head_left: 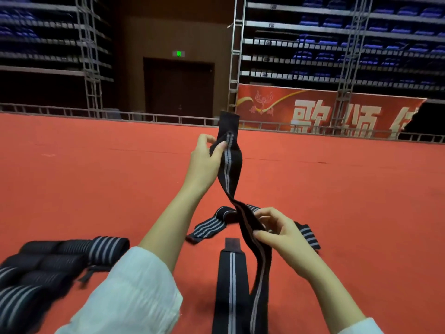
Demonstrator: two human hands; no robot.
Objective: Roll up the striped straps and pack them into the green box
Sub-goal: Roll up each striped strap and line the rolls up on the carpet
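Pinching the held strap point(230, 174) just below its plain black end tab, the left hand point(204, 162) is gripping the fabric between thumb and curled fingers, with the tab standing upright above the grip. The left forearm is reaching up and forward out of a white sleeve point(134, 285), so this hand is sitting higher and farther out than the other. From that grip the strap is hanging down with a half twist toward the right hand point(284, 235), which is pinching it at mid-length between thumb and fingertips, wrist lower and nearer the body. Below the right hand the rest of the strap is dropping toward the bottom edge of the view. A flat strap point(232, 273) is lying on the red carpet point(96, 177) just beside that hanging length, its tab pointing away. A curved strap point(212, 225) is lying on the carpet beyond, partly hidden behind the held one. A group of rolled straps point(60, 256) is sitting at lower left, beside the sleeve.
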